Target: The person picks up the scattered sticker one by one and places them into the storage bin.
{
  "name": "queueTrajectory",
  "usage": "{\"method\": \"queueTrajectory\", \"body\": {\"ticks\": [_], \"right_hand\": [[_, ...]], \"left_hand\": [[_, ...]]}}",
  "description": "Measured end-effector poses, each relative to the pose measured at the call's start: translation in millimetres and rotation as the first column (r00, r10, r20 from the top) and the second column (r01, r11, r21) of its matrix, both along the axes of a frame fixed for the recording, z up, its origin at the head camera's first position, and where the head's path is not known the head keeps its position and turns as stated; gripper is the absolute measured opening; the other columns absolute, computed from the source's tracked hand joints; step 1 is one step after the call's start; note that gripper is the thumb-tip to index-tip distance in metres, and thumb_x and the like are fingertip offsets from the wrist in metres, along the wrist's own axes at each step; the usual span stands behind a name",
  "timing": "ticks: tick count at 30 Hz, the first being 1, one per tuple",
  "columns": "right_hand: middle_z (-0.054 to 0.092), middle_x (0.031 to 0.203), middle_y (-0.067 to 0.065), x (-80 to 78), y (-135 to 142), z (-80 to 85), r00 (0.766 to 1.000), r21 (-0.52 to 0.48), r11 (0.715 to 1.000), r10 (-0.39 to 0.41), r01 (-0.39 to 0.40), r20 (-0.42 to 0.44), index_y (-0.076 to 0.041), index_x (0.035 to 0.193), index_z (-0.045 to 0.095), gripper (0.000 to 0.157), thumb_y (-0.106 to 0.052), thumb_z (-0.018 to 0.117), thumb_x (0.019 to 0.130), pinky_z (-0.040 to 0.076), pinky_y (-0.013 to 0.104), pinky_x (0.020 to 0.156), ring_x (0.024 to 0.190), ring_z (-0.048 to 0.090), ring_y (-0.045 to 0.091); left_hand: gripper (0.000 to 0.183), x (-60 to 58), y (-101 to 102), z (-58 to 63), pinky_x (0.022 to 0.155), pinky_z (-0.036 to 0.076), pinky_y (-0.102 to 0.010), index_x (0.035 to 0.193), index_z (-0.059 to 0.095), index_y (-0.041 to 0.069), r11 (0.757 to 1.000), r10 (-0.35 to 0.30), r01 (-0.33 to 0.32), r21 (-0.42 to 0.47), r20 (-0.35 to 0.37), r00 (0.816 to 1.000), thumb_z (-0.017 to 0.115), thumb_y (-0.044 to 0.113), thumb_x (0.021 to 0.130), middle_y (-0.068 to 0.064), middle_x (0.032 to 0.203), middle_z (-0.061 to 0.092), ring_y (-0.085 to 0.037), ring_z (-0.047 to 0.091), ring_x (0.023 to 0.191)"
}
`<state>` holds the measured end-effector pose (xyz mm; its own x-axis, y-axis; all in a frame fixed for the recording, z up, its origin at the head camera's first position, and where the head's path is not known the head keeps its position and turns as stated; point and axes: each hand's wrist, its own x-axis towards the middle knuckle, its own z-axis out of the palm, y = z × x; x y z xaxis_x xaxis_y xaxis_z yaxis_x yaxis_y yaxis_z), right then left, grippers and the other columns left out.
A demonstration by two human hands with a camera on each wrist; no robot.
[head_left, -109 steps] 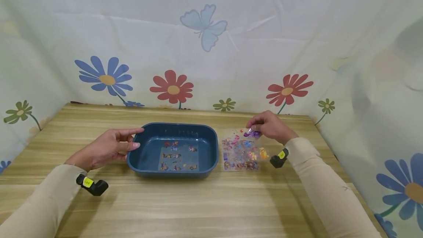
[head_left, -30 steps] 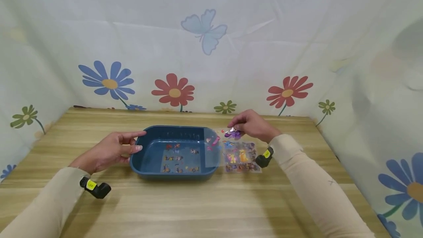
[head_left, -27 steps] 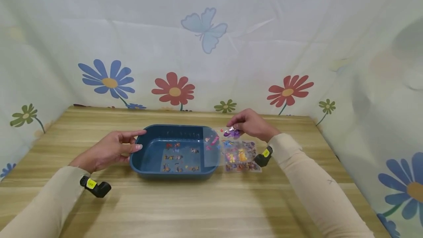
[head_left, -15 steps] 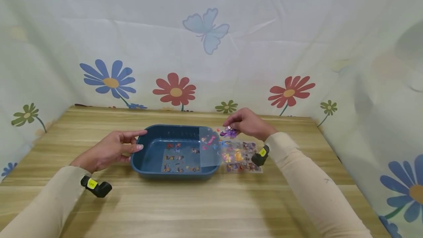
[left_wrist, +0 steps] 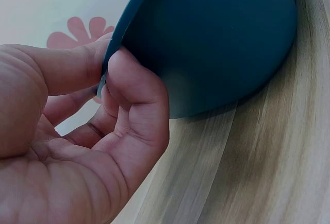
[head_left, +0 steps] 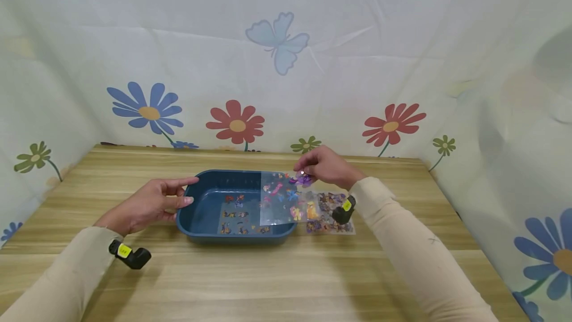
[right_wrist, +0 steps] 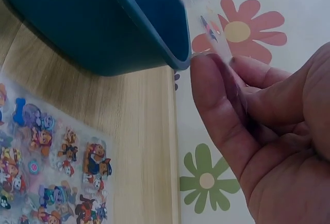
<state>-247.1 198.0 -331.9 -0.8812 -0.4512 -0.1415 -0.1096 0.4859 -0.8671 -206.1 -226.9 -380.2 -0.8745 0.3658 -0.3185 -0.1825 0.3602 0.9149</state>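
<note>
My left hand (head_left: 145,205) pinches the left rim of a dark blue plastic basin (head_left: 237,239) on the table; the left wrist view shows thumb and fingers on either side of the rim (left_wrist: 121,20). Between the thumb and fingers of my right hand (head_left: 330,167) is the upper right corner of a clear sticker sheet (head_left: 278,210) with colourful ponies. That sheet hangs over the basin's right side, above its rim. Inside the basin lies another clear sticker sheet (head_left: 230,221) with small dog figures, its right part seen through the held sheet.
A third sticker sheet (head_left: 329,227) lies on the wooden table (head_left: 250,282), right of the basin; the right wrist view shows its puppy stickers (right_wrist: 56,167) close up. A flower-printed cloth (head_left: 286,103) stands along the table's back and sides.
My right hand has carried the pony sheet leftward from above the table-top sheet to over the basin's right side, uncovering more of the sheet below. My left hand stays at the rim.
</note>
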Motion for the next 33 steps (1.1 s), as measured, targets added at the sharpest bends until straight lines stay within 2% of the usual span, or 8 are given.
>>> {"method": "queueTrajectory", "body": {"ticks": [7, 24, 33], "right_hand": [[0.069, 0.108, 0.021, 0.8, -7, 0.6, 1.0, 0.015, 1.0, 0.003, -0.004, 0.006, 0.009, 0.113, 0.067, 0.027, 0.01, 0.048, 0.095, 0.061, 0.033, 0.076, 0.078, 0.071, 0.018], [0.072, 0.098, 0.012, -2.5, -29, 4.1, 0.999, 0.092, 0.996, 0.017, -0.014, -0.04, -0.004, 0.104, 0.073, 0.022, 0.005, 0.057, 0.093, 0.059, 0.031, 0.071, 0.075, 0.068, 0.017], [0.072, 0.098, 0.012, -4.7, -41, 2.9, 1.0, 0.064, 0.998, 0.015, -0.014, -0.024, -0.004, 0.104, 0.073, 0.022, 0.006, 0.058, 0.092, 0.06, 0.031, 0.072, 0.077, 0.068, 0.018]], "left_hand": [[0.078, -0.6, 1, -0.8, 0.067, 0.055, -0.027, 0.154, 0.034, 0.018, 1.0, 0.0, 0.0, 0.009, 0.002, 1.0, 0.074, 0.029, 0.088, -0.008, 0.104, 0.045, -0.018, 0.058, 0.082], [0.077, -0.6, -1, -2.1, 0.066, 0.054, -0.027, 0.154, 0.034, 0.018, 1.0, -0.008, 0.008, 0.016, 0.001, 1.0, 0.073, 0.029, 0.089, -0.006, 0.102, 0.045, -0.014, 0.056, 0.077], [0.077, -0.9, -1, -2.6, 0.066, 0.054, -0.027, 0.154, 0.034, 0.017, 1.0, -0.005, 0.005, 0.016, 0.002, 1.0, 0.073, 0.029, 0.089, -0.006, 0.102, 0.045, -0.015, 0.056, 0.078]]}}
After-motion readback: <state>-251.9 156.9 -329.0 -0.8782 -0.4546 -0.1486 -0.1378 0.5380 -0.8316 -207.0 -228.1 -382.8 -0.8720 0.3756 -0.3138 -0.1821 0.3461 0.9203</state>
